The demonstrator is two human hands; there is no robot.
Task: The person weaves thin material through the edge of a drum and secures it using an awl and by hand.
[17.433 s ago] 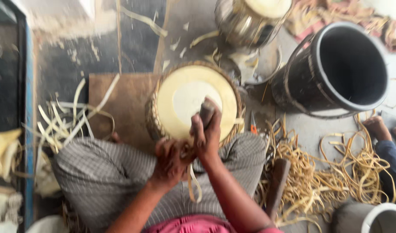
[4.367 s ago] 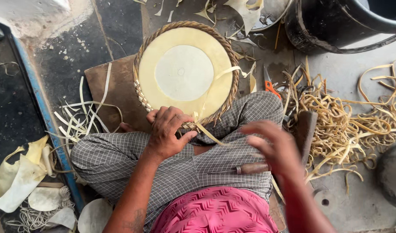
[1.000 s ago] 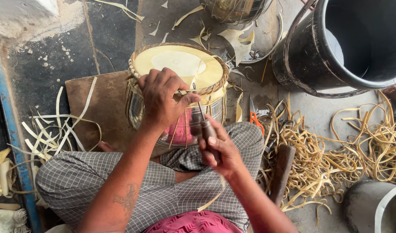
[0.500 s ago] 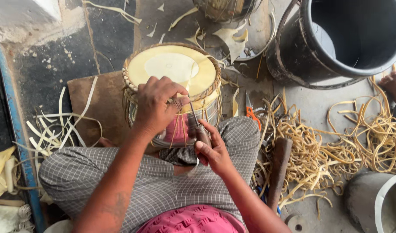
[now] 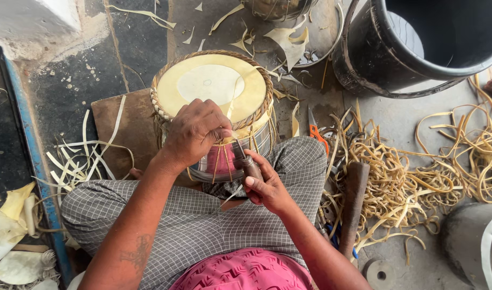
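Leftmost, loose pale strips (image 5: 79, 156) lie on the dark floor beside a brown board (image 5: 125, 129). At centre a small drum (image 5: 214, 102), its pale skin head uppermost and ringed by a braided rim, stands braced between the seated person's checked-cloth knees, just far of both hands. The left hand (image 5: 195, 134) is closed over the drum's near rim, fingers pinching a lacing strip. The right hand (image 5: 265, 185), nearer the body, grips a wooden-handled awl (image 5: 246, 161); its long axis slants up and left, tip meeting the lacing directly beneath the left fingers. Rightward lie orange-handled scissors (image 5: 317, 131), a dark mallet (image 5: 353, 204), a tangle of tan strips (image 5: 417, 172) and a black bucket (image 5: 375, 59).
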